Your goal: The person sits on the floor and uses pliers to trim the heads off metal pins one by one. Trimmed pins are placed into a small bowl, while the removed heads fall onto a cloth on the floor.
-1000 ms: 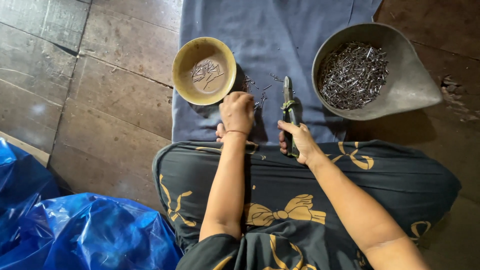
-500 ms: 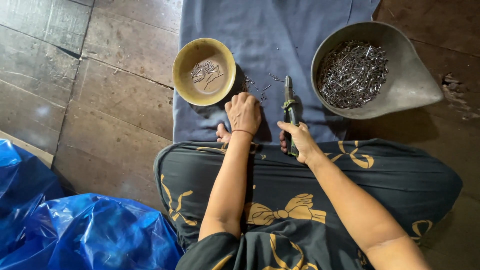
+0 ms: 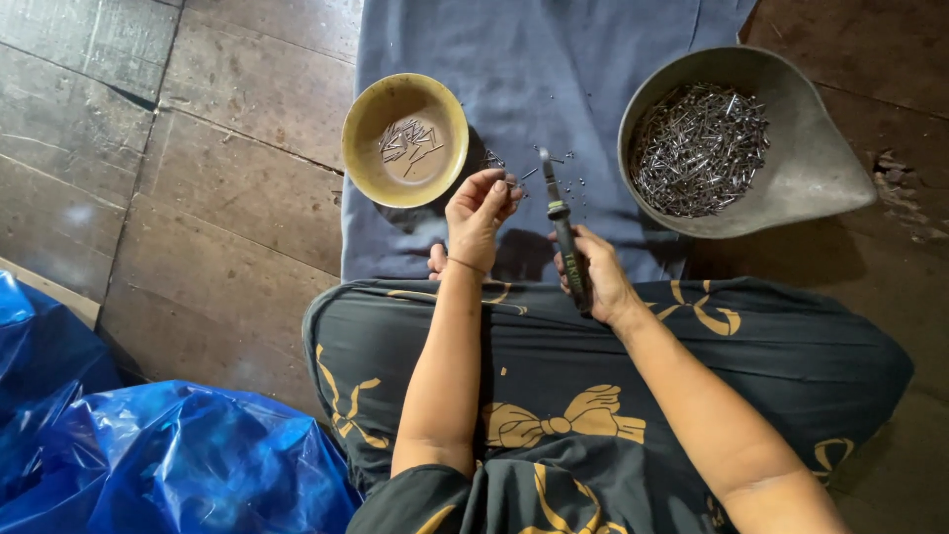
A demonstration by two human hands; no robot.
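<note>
Your left hand (image 3: pixel 479 213) is hovering over the grey cloth (image 3: pixel 554 79), fingertips pinching together on something too small to make out, just right of the yellow bowl (image 3: pixel 368 119) holding a few pins. Your right hand (image 3: pixel 593 272) is wrapping its fingers around the pliers (image 3: pixel 563 227), tip pointing away from you, left of the grey pan (image 3: pixel 820 168) heaped with pins

Single head cam, looking straight down from above the seated person's lap, close range. Round yellow bowl (image 3: pixel 404 139) at 11 o'clock, grey metal scoop pan (image 3: pixel 751 141) at 1 o'clock, crumpled blue plastic sheet (image 3: pixel 168 460) at 8 o'clock.
</note>
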